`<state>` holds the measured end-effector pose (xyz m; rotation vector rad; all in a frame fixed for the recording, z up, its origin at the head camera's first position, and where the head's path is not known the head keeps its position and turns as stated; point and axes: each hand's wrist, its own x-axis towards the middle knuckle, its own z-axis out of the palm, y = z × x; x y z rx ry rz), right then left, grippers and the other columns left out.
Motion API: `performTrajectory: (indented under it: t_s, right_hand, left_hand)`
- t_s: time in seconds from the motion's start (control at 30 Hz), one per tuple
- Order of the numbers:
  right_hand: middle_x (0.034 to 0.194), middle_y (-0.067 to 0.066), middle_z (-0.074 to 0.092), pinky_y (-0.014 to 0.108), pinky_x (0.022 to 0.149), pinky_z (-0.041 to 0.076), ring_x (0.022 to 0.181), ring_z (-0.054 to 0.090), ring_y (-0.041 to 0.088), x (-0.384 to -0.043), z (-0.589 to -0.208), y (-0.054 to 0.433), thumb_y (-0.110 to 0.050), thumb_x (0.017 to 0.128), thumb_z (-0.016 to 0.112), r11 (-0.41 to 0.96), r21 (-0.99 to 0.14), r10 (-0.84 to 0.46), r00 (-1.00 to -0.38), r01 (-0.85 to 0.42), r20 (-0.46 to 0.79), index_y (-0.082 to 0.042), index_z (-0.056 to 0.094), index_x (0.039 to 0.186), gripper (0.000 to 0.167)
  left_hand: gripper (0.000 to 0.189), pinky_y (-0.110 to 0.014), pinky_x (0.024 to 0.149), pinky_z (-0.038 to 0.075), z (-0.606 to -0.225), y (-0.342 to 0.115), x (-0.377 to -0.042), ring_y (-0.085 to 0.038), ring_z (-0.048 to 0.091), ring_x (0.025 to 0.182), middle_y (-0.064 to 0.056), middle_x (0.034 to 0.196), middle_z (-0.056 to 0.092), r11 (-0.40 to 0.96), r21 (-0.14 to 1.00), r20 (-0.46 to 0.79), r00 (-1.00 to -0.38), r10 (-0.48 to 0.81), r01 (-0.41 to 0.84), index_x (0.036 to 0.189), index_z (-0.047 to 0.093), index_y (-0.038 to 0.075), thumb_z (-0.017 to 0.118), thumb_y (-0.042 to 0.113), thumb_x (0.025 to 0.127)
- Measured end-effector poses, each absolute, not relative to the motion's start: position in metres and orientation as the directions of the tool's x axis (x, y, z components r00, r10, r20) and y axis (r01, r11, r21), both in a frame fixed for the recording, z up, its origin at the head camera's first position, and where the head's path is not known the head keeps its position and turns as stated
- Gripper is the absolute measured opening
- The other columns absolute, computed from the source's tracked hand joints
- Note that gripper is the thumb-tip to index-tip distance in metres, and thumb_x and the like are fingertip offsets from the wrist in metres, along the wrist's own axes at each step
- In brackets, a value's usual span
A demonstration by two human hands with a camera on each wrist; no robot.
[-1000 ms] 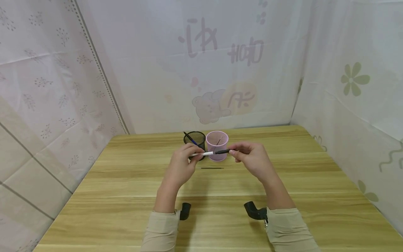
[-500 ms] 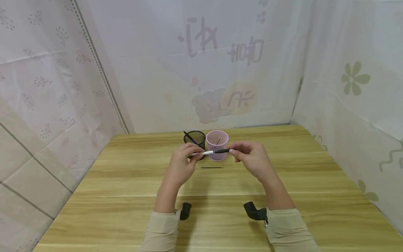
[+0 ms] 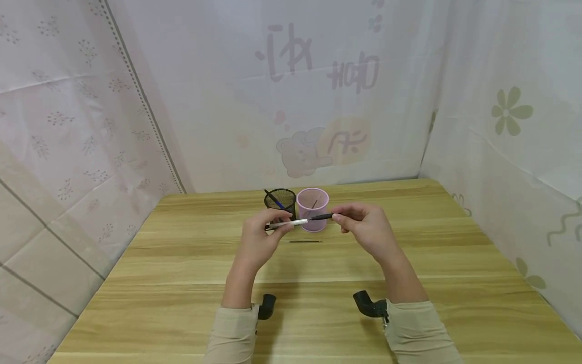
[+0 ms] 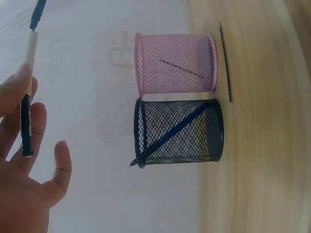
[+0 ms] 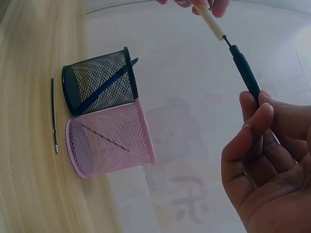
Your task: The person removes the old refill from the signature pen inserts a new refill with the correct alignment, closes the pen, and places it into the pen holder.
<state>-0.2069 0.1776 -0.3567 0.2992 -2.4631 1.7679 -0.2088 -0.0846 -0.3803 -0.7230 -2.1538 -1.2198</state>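
Note:
My left hand (image 3: 259, 237) pinches the white barrel (image 3: 298, 222) of a pen between thumb and fingers; its dark clip end (image 4: 26, 131) shows in the left wrist view. Thumb and forefinger of my right hand (image 3: 370, 235) pinch the pen's black, ribbed grip section (image 5: 244, 73). A thin dark refill (image 5: 227, 40) bridges the small gap between the two pen parts in the right wrist view. Both parts are held nearly in line above the table, in front of two mesh pen cups.
A black mesh cup (image 4: 180, 131) holding a blue-and-black pen (image 5: 107, 85) stands beside a pink mesh cup (image 3: 313, 222), which has a thin dark stick (image 5: 104, 136) inside. Another refill (image 3: 305, 241) lies on the wooden table (image 3: 182, 273) before them. Patterned curtains (image 3: 218, 101) surround the table.
My left fingers have shifted their hold on the barrel, and its dark clip end now shows past them. The right hand has hardly moved.

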Motion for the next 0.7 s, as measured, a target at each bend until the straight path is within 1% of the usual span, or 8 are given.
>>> performTrajectory:
  t_s: [0.2, 0.3, 0.43, 0.5, 0.67, 0.7]
  right_hand:
    - [0.094, -0.004, 0.076, 0.026, 0.076, 0.057, 0.079, 0.067, 0.013, -0.2051, -0.3552, 0.1782, -0.014, 0.101, 0.075, 0.291, -0.931, -0.112, -0.975, -0.219, 0.194, -0.002, 0.078, 0.114, 0.018]
    - [0.096, 0.001, 0.076, 0.026, 0.075, 0.056, 0.078, 0.066, 0.013, -0.2042, -0.3547, 0.1774, -0.013, 0.100, 0.076, 0.283, -0.931, -0.121, -0.971, -0.232, 0.205, -0.002, 0.078, 0.113, 0.017]
    - [0.096, 0.005, 0.076, 0.025, 0.073, 0.056, 0.077, 0.066, 0.012, -0.2032, -0.3540, 0.1758, -0.012, 0.099, 0.076, 0.287, -0.924, -0.127, -0.966, -0.252, 0.224, -0.002, 0.079, 0.111, 0.016]
    - [0.097, 0.005, 0.076, 0.024, 0.074, 0.058, 0.077, 0.067, 0.012, -0.2028, -0.3539, 0.1746, -0.011, 0.099, 0.076, 0.286, -0.921, -0.133, -0.963, -0.265, 0.236, -0.001, 0.079, 0.110, 0.015]
    - [0.104, 0.015, 0.078, 0.024, 0.079, 0.062, 0.082, 0.073, 0.010, -0.2022, -0.3549, 0.1719, -0.003, 0.098, 0.075, 0.245, -0.921, -0.165, -0.949, -0.303, 0.268, 0.004, 0.078, 0.109, 0.014]
    - [0.105, 0.018, 0.078, 0.024, 0.080, 0.062, 0.084, 0.074, 0.012, -0.2020, -0.3551, 0.1716, -0.003, 0.098, 0.075, 0.239, -0.921, -0.169, -0.947, -0.307, 0.272, 0.004, 0.077, 0.109, 0.014]
  left_hand:
    - [0.019, -0.029, 0.074, 0.060, -0.3797, -0.0854, -0.2079, -0.018, 0.068, 0.080, -0.008, 0.089, 0.078, 0.415, 0.568, 0.717, -0.675, 0.175, 0.711, 0.104, 0.080, 0.004, 0.086, 0.001, 0.086]
    - [0.016, -0.029, 0.075, 0.061, -0.3800, -0.0852, -0.2079, -0.018, 0.069, 0.081, -0.008, 0.090, 0.078, 0.431, 0.552, 0.722, -0.668, 0.181, 0.714, 0.103, 0.080, 0.005, 0.085, 0.003, 0.088]
    - [0.012, -0.029, 0.079, 0.063, -0.3810, -0.0854, -0.2087, -0.019, 0.074, 0.087, -0.008, 0.096, 0.079, 0.440, 0.531, 0.729, -0.655, 0.199, 0.724, 0.103, 0.080, 0.006, 0.082, 0.004, 0.091]
    - [0.012, -0.030, 0.080, 0.063, -0.3811, -0.0852, -0.2090, -0.021, 0.076, 0.090, -0.009, 0.098, 0.080, 0.426, 0.527, 0.733, -0.647, 0.211, 0.736, 0.104, 0.080, 0.005, 0.080, 0.003, 0.092]
    - [0.011, -0.028, 0.078, 0.063, -0.3802, -0.0832, -0.2084, -0.023, 0.076, 0.087, -0.010, 0.098, 0.080, 0.393, 0.535, 0.743, -0.638, 0.203, 0.748, 0.103, 0.080, 0.003, 0.079, 0.000, 0.092]
    - [0.011, -0.028, 0.078, 0.062, -0.3798, -0.0826, -0.2083, -0.023, 0.076, 0.087, -0.010, 0.098, 0.080, 0.390, 0.536, 0.745, -0.636, 0.199, 0.749, 0.102, 0.080, 0.002, 0.079, -0.001, 0.092]
